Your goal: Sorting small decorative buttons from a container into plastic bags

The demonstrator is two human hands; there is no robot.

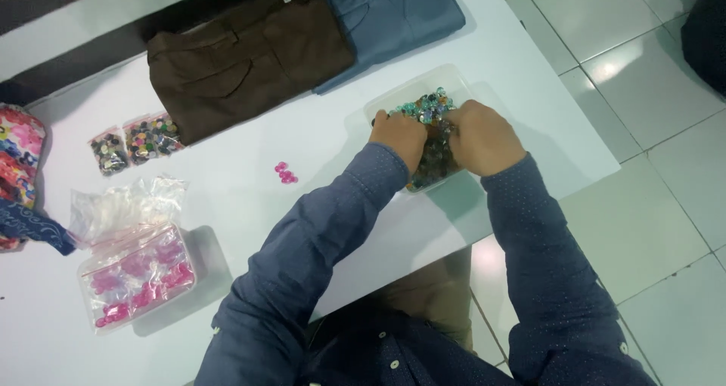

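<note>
Both hands dig into the clear tray (461, 80) of mixed buttons (429, 106) at the counter's (318, 144) right: left hand (399, 134) and right hand (484, 136) curled, fingers apparently buried, their grip hidden.

Two hands, left hand (398, 138) and right hand (484, 138), dig in one clear tray (454, 80) of mixed buttons (427, 106) (too many to count). Far left lie two folded trousers, brown (242, 57) and blue (393, 12). Two small button bags (136, 140) sit left; one bag of pink buttons (136, 280) lies near left.
</note>
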